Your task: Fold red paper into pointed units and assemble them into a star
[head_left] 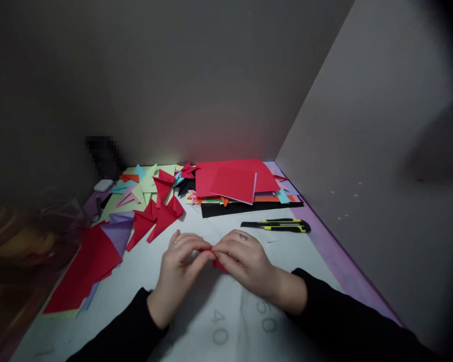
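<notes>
Between my two hands is a small piece of folded red paper [219,265], mostly covered by my fingers. My left hand [183,264] pinches its left end between thumb and forefinger. From the other side, my right hand [247,256] grips the same paper, its fingertips almost touching those of the left. Just beyond the hands, folded red paper pieces [166,217] lie to the left. A black and yellow utility knife [275,225] rests on the table past my right hand, apart from it.
Red paper sheets [236,178] are stacked at the back against the wall. More red sheets [85,269] and a purple folded piece [119,231] lie at left. Light green and blue folded papers [147,183] crowd the back left, beside a white case [103,185]. A wall borders the right.
</notes>
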A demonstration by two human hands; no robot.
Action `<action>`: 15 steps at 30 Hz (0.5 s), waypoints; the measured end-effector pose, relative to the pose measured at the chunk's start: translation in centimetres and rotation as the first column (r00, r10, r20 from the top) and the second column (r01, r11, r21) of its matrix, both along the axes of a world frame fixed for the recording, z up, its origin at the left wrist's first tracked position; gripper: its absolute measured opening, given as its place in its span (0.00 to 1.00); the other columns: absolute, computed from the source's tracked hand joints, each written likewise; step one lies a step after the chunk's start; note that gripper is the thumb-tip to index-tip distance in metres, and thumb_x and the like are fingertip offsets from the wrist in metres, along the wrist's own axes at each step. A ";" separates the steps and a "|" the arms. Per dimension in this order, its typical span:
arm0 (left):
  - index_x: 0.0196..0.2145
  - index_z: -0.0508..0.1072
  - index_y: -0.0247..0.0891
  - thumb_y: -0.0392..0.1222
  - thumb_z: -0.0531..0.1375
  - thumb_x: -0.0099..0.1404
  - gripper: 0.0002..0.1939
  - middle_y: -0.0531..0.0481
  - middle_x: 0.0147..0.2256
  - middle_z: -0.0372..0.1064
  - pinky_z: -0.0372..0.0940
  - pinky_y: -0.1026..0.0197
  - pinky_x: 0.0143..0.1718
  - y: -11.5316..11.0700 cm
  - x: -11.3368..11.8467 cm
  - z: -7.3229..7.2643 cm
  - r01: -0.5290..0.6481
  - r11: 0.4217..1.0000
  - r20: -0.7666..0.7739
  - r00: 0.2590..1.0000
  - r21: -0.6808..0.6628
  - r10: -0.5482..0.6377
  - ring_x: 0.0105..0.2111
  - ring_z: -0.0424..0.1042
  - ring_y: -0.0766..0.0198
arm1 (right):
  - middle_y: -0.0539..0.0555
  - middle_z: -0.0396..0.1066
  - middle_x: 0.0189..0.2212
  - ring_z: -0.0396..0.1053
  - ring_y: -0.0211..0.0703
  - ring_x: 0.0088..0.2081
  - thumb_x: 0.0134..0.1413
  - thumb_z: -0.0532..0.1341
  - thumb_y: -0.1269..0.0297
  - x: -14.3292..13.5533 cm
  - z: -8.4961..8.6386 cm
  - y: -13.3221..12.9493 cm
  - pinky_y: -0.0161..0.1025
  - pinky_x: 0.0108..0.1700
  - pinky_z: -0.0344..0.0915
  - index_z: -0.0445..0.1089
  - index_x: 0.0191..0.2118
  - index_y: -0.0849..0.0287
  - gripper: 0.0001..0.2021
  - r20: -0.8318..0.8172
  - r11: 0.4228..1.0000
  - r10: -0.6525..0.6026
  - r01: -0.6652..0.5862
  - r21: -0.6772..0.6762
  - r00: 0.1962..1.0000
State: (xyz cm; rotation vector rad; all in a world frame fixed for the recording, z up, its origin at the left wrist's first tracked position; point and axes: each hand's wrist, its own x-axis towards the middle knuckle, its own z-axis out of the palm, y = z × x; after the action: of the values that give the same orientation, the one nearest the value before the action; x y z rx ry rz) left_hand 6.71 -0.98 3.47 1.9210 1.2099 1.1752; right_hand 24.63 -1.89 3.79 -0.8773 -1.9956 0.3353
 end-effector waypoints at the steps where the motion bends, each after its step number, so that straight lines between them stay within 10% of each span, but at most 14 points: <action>1: 0.26 0.76 0.43 0.40 0.64 0.58 0.03 0.52 0.27 0.73 0.55 0.49 0.53 0.1 -0.1 0.1 0.037 0.999 -0.014 0.999 -0.008 -0.037 0.33 0.72 0.59 | 0.53 0.73 0.28 0.70 0.41 0.32 0.60 0.55 0.71 0.0 0.0 0.0 0.40 0.37 0.66 0.71 0.36 0.59 0.07 -0.006 1.000 0.003 -0.003 -0.009 1.000; 6: 0.25 0.74 0.40 0.40 0.62 0.59 0.05 0.51 0.26 0.72 0.62 0.61 0.33 0.4 -0.3 0.7 -0.001 0.992 0.051 0.999 -0.123 0.007 0.29 0.70 0.60 | 0.55 0.75 0.33 0.71 0.43 0.36 0.59 0.57 0.72 0.2 0.0 0.3 0.43 0.40 0.68 0.71 0.42 0.58 0.08 -0.097 1.000 0.002 -0.003 -0.011 0.995; 15: 0.26 0.73 0.38 0.44 0.62 0.58 0.07 0.52 0.26 0.71 0.61 0.63 0.31 0.4 -0.2 0.4 -0.034 0.939 0.159 0.983 -0.342 0.094 0.28 0.67 0.63 | 0.53 0.76 0.34 0.72 0.42 0.37 0.57 0.60 0.72 0.2 -0.3 0.6 0.44 0.42 0.68 0.72 0.42 0.57 0.08 -0.130 0.997 -0.077 0.077 -0.003 0.988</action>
State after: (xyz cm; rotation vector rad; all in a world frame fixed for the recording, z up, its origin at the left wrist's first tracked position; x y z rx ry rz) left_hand 6.53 -0.55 3.85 1.5044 1.2924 1.0621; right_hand 24.80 -1.29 3.49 -0.9058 -1.8367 0.3373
